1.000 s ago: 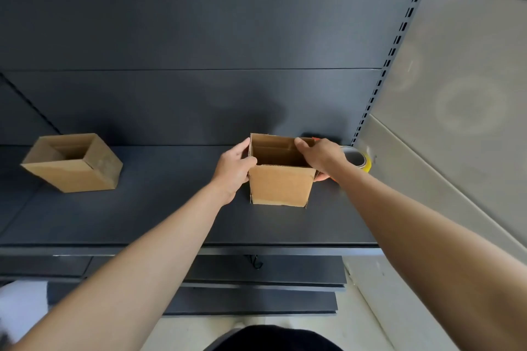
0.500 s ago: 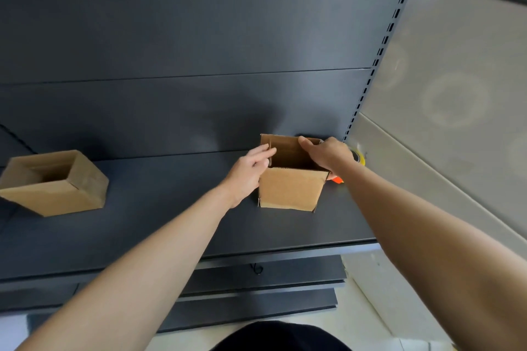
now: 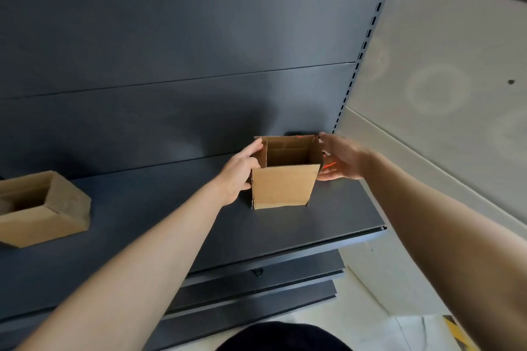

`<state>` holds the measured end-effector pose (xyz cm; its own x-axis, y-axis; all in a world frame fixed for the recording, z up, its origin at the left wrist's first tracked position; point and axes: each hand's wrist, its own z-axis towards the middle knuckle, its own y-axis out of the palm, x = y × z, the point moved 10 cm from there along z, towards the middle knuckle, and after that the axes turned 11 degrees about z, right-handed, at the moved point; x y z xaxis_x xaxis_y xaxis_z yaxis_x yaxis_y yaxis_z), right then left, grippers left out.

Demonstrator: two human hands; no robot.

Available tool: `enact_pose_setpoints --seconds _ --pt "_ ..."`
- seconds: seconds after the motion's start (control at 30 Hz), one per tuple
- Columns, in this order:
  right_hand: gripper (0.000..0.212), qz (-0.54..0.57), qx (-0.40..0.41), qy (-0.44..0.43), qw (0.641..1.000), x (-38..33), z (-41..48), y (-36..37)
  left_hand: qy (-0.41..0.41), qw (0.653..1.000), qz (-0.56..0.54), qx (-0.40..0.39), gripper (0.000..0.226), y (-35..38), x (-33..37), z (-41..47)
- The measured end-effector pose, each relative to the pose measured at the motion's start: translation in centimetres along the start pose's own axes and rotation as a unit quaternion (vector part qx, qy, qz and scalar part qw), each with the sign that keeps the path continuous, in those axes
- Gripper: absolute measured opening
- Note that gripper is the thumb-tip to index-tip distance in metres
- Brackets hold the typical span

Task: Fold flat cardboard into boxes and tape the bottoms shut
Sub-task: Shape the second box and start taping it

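From my head camera, the cardboard box (image 3: 283, 188) stands upright, mouth up, on the shelf (image 3: 171, 208) between my hands. My left hand (image 3: 238, 177) cups its left wall. My right hand (image 3: 343, 161) is spread open just beside the right wall, holding nothing.

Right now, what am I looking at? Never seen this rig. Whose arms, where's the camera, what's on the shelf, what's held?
No robot here: these are a person's two bare arms, filmed by one wide-angle camera worn on their head, looking forward and down. On the dark shelf stands a cardboard box, upright, top open. The left hand holds its left wall, thumb up by the rim. The right hand is open beside the right wall, fingers straight, gripping nothing. A second box, also open, sits at the shelf's far left, untouched. Something orange peeks out by the right hand, too hidden to name.
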<state>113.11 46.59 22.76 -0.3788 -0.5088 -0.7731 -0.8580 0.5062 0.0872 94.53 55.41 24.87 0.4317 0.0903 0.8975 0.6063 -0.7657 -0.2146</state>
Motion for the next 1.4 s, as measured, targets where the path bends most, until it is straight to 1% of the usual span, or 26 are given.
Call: enact_pose_setpoints --seconds 0.07,0.13,0.37,0.5,0.63,0.7,0.77,0.83,0.9,1.17,1.4 --pt "0.031 0.019 -0.006 0.007 1.0 0.7 -0.3 -0.4 -0.006 1.0 -0.011 -0.008 0.063 0.0 0.0 0.2" --pt "0.027 0.02 -0.004 0.012 1.0 1.3 -0.4 -0.8 -0.01 1.0 -0.022 0.0 0.064 -0.1 0.1 0.3" --pt "0.034 0.054 0.005 0.016 0.998 2.5 -0.5 -1.3 -0.014 1.0 -0.018 -0.008 0.068 0.2 0.1 0.6" --pt "0.045 0.045 -0.015 0.024 0.999 2.2 0.0 -1.5 -0.023 0.999 -0.026 0.011 0.067 0.1 0.1 0.8" --pt "0.052 0.028 -0.034 0.038 0.998 1.8 0.1 -1.5 -0.052 0.997 -0.035 0.041 0.065 -0.1 -0.3 0.9" --pt "0.049 0.028 -0.049 0.043 0.997 1.6 0.2 -1.6 -0.065 0.996 -0.034 0.057 0.064 0.0 -0.3 0.9" --pt "0.041 0.026 -0.062 0.049 0.997 1.5 0.3 -1.8 -0.075 0.994 -0.028 0.072 0.062 0.3 -0.3 0.9" --pt "0.034 0.015 -0.07 0.055 0.996 1.3 0.3 -1.8 -0.082 0.993 -0.029 0.079 0.061 0.6 -0.4 0.8" --pt "0.031 0.007 -0.071 0.057 0.996 1.2 0.5 -1.8 -0.085 0.993 -0.026 0.081 0.062 0.8 -0.4 0.7" --pt "0.038 -0.026 -0.08 0.056 0.995 0.9 0.7 -1.5 -0.084 0.992 0.007 0.094 0.062 1.1 -0.1 0.5" --pt "0.044 -0.027 -0.079 0.063 0.994 1.0 0.8 -1.3 -0.08 0.994 0.058 0.039 0.057 2.0 -0.3 0.3"
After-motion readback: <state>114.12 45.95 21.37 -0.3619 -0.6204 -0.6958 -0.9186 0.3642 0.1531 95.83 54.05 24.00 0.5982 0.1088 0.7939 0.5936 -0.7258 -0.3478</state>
